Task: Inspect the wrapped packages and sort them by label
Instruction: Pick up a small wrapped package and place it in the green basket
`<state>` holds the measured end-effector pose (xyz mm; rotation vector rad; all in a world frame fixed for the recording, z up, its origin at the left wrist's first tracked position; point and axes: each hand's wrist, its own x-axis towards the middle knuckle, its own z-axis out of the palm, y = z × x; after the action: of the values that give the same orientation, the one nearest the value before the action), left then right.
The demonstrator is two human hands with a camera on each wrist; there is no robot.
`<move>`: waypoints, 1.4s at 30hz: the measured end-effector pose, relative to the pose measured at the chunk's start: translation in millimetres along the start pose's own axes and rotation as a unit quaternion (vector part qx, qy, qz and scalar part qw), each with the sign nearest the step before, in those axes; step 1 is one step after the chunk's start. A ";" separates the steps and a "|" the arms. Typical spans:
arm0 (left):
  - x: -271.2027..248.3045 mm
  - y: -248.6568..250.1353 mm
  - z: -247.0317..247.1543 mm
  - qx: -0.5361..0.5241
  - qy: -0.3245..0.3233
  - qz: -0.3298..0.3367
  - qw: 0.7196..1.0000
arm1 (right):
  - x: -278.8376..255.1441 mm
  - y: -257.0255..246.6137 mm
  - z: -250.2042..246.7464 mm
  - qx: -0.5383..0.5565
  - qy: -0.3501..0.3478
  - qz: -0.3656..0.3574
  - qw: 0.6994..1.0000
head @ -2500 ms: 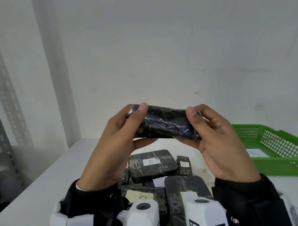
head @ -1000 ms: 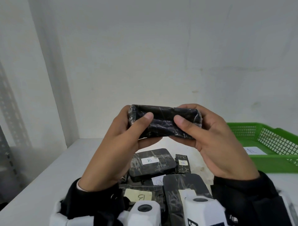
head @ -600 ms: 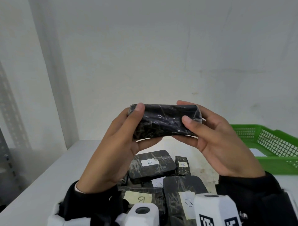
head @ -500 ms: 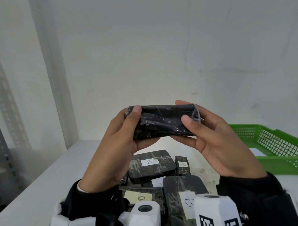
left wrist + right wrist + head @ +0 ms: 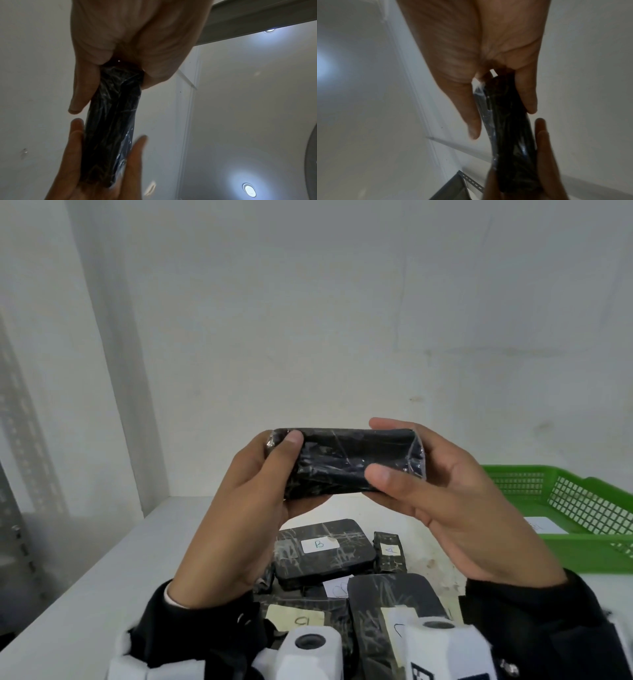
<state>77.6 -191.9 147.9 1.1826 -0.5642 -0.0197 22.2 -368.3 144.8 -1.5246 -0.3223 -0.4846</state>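
Both hands hold a black package [image 5: 346, 462] wrapped in clear film up at chest height, above the table. My left hand [image 5: 260, 491] grips its left end with the thumb on the near face. My right hand [image 5: 435, 484] grips its right end, thumb in front and fingers behind. No label shows on the face turned to me. The left wrist view shows the package [image 5: 111, 121] end-on between both hands; so does the right wrist view, package [image 5: 506, 128].
Several wrapped black packages lie on the white table [image 5: 102, 587] below my hands: one labelled B [image 5: 320, 553], a small one labelled A [image 5: 390, 551], others nearer me. A green mesh basket [image 5: 582, 553] with a white slip stands at the right.
The package has been turned over in my hands and sits a little higher. My thumbs have shifted along its near face; both hands have kept hold.
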 end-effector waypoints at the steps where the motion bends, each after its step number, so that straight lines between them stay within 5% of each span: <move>1: -0.3 0.1 0.7 0.009 0.001 0.005 1.000 | 0.9 2.2 1.5 -0.023 0.016 -0.009 1.000; 17: -1.4 -0.9 -2.0 0.032 -0.036 0.003 0.999 | 0.5 -2.4 2.4 0.046 0.016 -0.009 0.999; 25: 0.9 -3.6 -1.7 0.058 0.017 0.010 0.998 | -0.1 -6.1 1.0 0.099 -0.023 0.009 0.995; 30: 3.4 -3.9 -6.8 0.129 0.082 0.013 0.988 | -1.3 -4.7 1.0 0.053 0.043 -0.021 0.997; 37: -7.1 7.6 -5.2 0.210 -0.077 0.030 0.974 | 0.1 -1.1 10.3 -0.024 0.073 -0.083 0.994; 42: -4.6 0.6 3.1 0.208 -0.083 0.056 0.973 | -1.7 -4.6 10.0 -0.018 0.024 -0.088 0.996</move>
<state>72.2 -192.9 147.4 1.5628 -0.8091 0.1017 19.4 -358.1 148.3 -1.5243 -0.4142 -0.6693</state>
